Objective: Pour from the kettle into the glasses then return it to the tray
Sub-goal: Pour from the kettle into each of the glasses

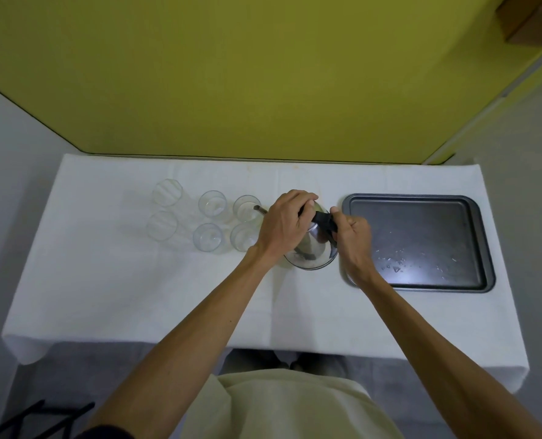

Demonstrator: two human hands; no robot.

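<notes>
A shiny steel kettle (pixel 314 251) is held above the white tablecloth, between the glasses and the tray, tipped to the left. Its thin spout (pixel 260 210) reaches over the rim of the back right glass (pixel 245 208). My left hand (pixel 283 228) lies over the kettle's top and lid. My right hand (pixel 353 236) is closed around its black handle (pixel 325 221). Several clear glasses stand in two rows left of the kettle, among them a front right glass (pixel 242 237) and a back middle glass (pixel 212 203). The dark metal tray (pixel 472 217) lies to the right with water drops on it.
The table (pixel 136 296) wears a white cloth and stands against a yellow-green wall. Two more glasses (pixel 165 210) stand at the far left of the group. A black frame shows at the bottom left below the table edge.
</notes>
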